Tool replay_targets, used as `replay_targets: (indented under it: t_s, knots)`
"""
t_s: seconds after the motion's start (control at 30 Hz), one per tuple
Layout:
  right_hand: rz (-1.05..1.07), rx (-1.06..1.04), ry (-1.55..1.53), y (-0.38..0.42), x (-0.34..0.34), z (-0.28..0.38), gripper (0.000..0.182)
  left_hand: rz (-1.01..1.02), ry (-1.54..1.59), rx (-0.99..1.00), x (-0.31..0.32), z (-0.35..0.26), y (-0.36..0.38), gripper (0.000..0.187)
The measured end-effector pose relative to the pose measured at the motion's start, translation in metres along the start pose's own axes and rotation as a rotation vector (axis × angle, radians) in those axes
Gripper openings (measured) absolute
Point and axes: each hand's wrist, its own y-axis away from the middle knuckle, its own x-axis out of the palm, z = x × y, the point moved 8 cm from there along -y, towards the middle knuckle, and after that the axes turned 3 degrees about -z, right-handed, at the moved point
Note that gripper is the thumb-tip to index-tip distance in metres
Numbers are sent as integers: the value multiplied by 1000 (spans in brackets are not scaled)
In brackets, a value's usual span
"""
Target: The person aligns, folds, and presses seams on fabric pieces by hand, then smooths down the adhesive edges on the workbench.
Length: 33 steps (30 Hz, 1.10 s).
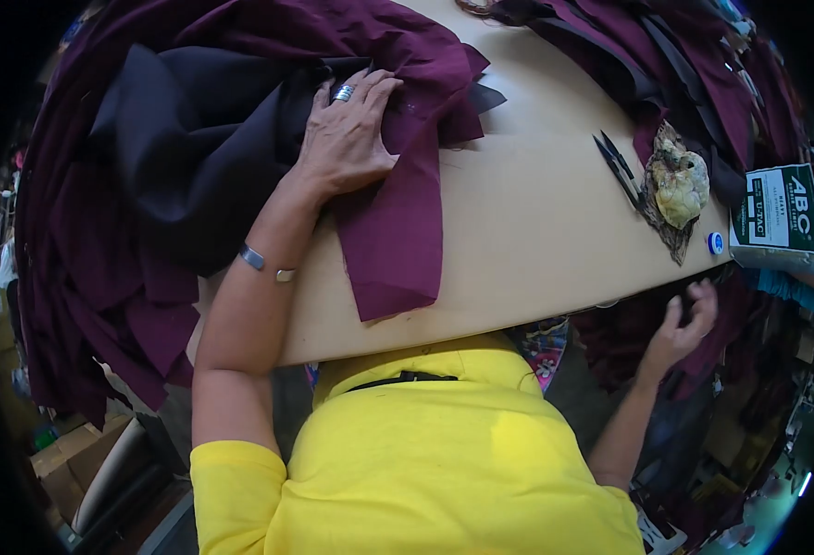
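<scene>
My left hand point(347, 129), with a ring on one finger, lies on the bunched cloth at the upper left, its thumb spread from the fingers. Dark grey cloth point(203, 139) is to its left. A maroon piece point(397, 240) extends from beneath the hand toward the table's front edge. Off the table's front right edge, my right hand point(684, 328) is raised, slightly blurred, with fingers apart and nothing visible in it. Small black thread snips point(618, 166) lie on the table point(536, 213), beside a worn, yellowish wrapped bundle point(680, 190).
More maroon and dark cloth point(601, 46) lies at the upper right. A green and white ABC packet point(777, 213) stands at the right edge, near a small blue-and-white round item point(715, 243). Maroon cloth hangs over the left side. A cardboard box point(78, 458) is at lower left.
</scene>
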Motion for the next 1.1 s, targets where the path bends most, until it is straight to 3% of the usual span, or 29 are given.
replay_targets:
  t_s: [0.07, 0.13, 0.17, 0.2, 0.27, 0.3, 0.4, 0.5, 0.57, 0.63, 0.87, 1.1]
  knots:
    - [-52, -72, -457, -43, 10, 72, 26, -5, 4, -28, -4, -4, 0, 58]
    - [98, -249, -851, -68, 37, 154, 29, -3, 3, -8, 1, -2, -1, 70]
    - [224, -474, -807, -73, 53, 196, 38, -3, 1, -2, 2, -1, -1, 79]
    - [264, -631, -832, -77, 71, 235, 35, -10, 7, -7, 2, -1, -1, 80]
    - [482, -574, -901, -77, 125, 284, 33, -24, 11, -19, 0, -2, 0, 81]
    - [665, -468, -950, -72, 157, 294, 30, 92, 10, -61, 4, -2, -1, 84]
    - [979, -439, -769, -56, 212, 289, 31, 61, 55, -72, -1, -1, 1, 88]
    - [1251, -428, -402, -43, 222, 256, 26, -51, 183, -43, -6, 9, 0, 52]
    - [1006, -477, -600, -51, 223, 248, 23, -57, 228, -53, -4, 9, -2, 38]
    - [841, -455, -739, -52, 226, 247, 22, -54, 239, -50, -3, 11, -2, 38]
    - [736, -491, -590, -31, 250, 254, 27, -76, 220, -49, 0, 11, -2, 38]
    - [748, -547, -622, -18, 215, 247, 26, -85, 201, -43, 0, 11, -2, 37]
